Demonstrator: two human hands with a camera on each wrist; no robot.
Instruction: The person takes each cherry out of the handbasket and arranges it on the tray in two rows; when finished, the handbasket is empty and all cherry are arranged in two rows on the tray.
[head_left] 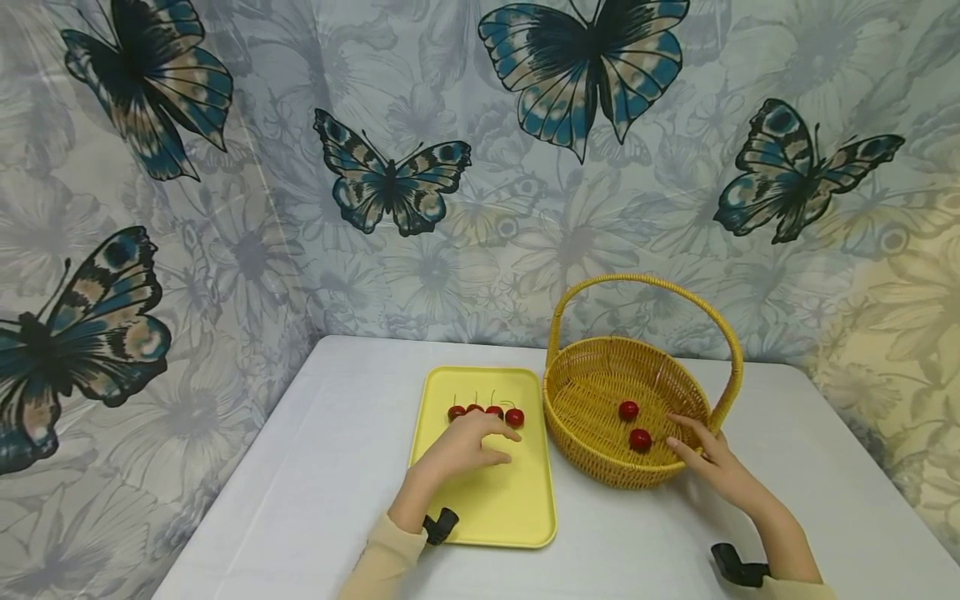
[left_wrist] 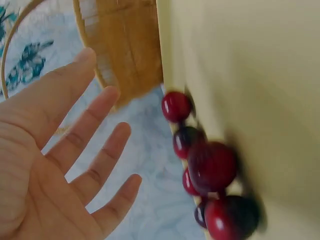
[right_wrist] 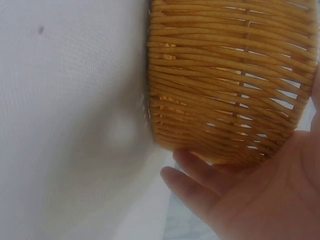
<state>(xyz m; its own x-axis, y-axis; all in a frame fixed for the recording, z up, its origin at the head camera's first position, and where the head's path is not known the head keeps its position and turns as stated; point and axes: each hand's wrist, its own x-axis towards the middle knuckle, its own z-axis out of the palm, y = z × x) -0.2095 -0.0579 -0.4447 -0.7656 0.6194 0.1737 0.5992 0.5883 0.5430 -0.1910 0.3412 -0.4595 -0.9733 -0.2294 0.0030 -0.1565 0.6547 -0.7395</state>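
A shallow yellow tray bears a row of red cherries with thin stems near its far end. Above it, just in front of the cherries, hovers my left hand, holding nothing; the left wrist view shows its fingers spread apart beside the cherries. To the right stands a yellow-brown wicker basket with a tall arched handle and two cherries inside. My right hand holds the basket's right rim, some fingers reaching over it inside and others against the woven outer wall.
Tray and basket stand on a table with a white cover. Behind and at the left hangs a grey floral cloth with large blue butterflies. The basket handle rises high above the rim. Each wrist wears a black device.
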